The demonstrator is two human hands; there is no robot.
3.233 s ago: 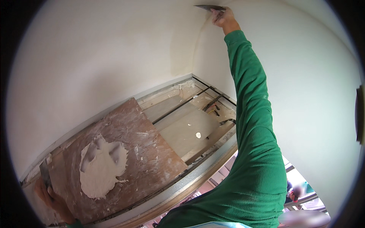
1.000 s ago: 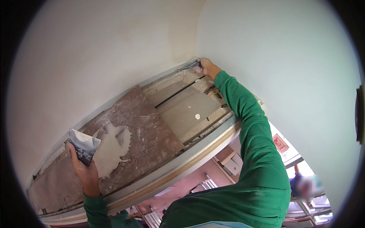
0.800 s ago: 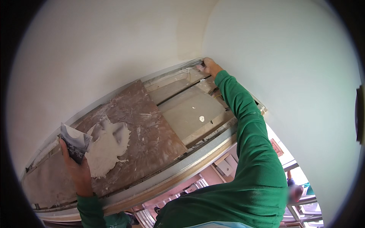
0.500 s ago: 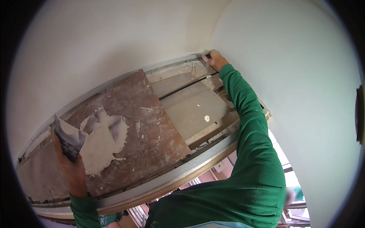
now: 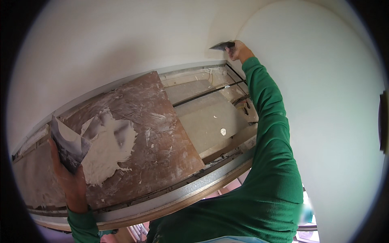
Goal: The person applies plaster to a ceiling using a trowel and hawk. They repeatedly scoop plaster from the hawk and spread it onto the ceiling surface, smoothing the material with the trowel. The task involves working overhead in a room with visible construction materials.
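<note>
At the wall's far right corner, my right hand (image 5: 242, 51) is closed around a putty knife (image 5: 221, 45), its thin dark blade lying close to the pale wall (image 5: 170, 32). On the left, my left hand (image 5: 72, 178) grips a wide metal scraper (image 5: 67, 150) with white filler smeared on its face. Beside that scraper a heap of wet white filler (image 5: 103, 162) spreads over a brown board (image 5: 166, 137) scarred with dried smears. The handles of both tools are mostly hidden by my fingers.
The board lies over an open recess with grey panels (image 5: 210, 117), dark bars (image 5: 202, 97) and loose wires (image 5: 243, 106). A metal and wood edge (image 5: 178, 202) runs along the near side. A smooth white wall (image 5: 332, 121) rises at the right.
My right hand has moved up the wall from the recess's far edge, bringing the putty knife's blade into fuller view. My left hand keeps its scraper beside the filler, shifted slightly left.
</note>
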